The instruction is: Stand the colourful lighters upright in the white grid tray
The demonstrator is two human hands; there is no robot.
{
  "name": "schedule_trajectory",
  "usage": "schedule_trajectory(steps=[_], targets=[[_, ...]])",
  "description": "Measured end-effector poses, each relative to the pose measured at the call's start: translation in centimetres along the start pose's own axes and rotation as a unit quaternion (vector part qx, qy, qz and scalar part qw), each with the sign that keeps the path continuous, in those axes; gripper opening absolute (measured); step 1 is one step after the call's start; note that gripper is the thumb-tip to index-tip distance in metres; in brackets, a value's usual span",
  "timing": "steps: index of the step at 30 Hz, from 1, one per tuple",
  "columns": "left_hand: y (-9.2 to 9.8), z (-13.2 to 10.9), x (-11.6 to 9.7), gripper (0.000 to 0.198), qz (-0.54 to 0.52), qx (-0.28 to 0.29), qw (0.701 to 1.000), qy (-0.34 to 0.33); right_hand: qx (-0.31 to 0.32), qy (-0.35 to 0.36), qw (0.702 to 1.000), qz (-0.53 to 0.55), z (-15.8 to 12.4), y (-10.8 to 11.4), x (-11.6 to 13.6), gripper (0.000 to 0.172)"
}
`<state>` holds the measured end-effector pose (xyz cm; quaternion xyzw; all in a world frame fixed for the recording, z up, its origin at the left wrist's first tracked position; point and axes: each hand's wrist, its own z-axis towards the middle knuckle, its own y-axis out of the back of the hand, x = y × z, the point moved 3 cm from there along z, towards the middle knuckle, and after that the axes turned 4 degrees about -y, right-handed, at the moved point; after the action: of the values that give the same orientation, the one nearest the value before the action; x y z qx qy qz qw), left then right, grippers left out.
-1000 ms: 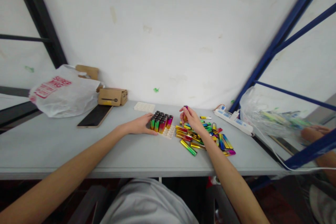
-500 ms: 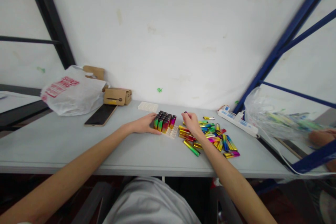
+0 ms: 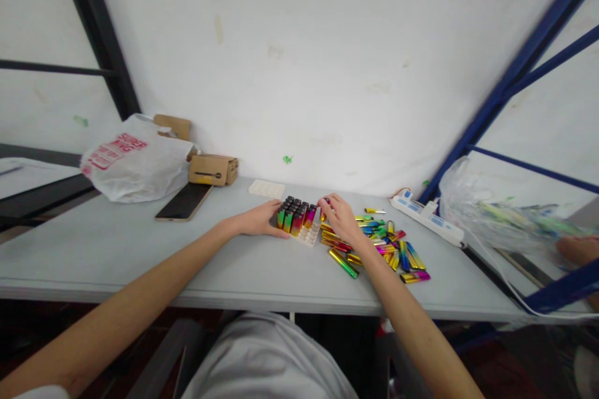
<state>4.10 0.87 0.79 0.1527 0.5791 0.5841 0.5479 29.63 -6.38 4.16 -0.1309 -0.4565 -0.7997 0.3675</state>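
Colourful metallic lighters point(image 3: 292, 217) with black tops stand upright, packed in rows in a white tray point(image 3: 309, 234) with round-edged slots. My left hand point(image 3: 256, 221) grips the tray's left end, thumb along the front and fingers behind. At the tray's right side, my right hand point(image 3: 340, 218) pinches a single lighter point(image 3: 323, 215), gold and purple, held upright just over the slots; whether it touches the tray I cannot tell. Beneath and right of that hand lies a loose pile of lighters point(image 3: 386, 249) in gold, blue, green, red and pink.
Behind the tray sits a second white tray point(image 3: 266, 188). A phone point(image 3: 183, 202), a cardboard box point(image 3: 213, 170) and a white plastic bag point(image 3: 135, 159) occupy the left. On the right are a power strip point(image 3: 427, 218), a blue metal frame point(image 3: 486, 115) and a clear bag point(image 3: 496, 202). Another person's hand point(image 3: 578, 252) shows far right.
My right hand has turned and come slightly left toward the tray, bringing the pinched lighter into view. The left hand stays on the tray. The whole view has shifted slightly.
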Motion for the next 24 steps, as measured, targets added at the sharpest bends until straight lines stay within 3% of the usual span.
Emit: schedule_trajectory(steps=[3,14,19,24], targets=[[0.0,0.0,-0.1,0.082,-0.001,-0.003,1.000,0.003,0.012,0.037,0.998,-0.047,-0.1,0.2,0.4,0.060],[0.2,-0.2,-0.5,0.079,-0.012,-0.009,1.000,0.007,0.145,0.005,0.986,-0.079,-0.6,-0.4,0.6,0.065],[0.1,-0.3,-0.6,0.081,-0.007,-0.011,1.000,0.009,0.164,0.008,0.981,-0.106,-0.6,-1.0,1.3,0.056],[0.1,-0.2,-0.6,0.081,-0.007,-0.007,1.000,0.014,0.152,-0.012,0.960,-0.235,-0.6,-0.9,1.9,0.050]])
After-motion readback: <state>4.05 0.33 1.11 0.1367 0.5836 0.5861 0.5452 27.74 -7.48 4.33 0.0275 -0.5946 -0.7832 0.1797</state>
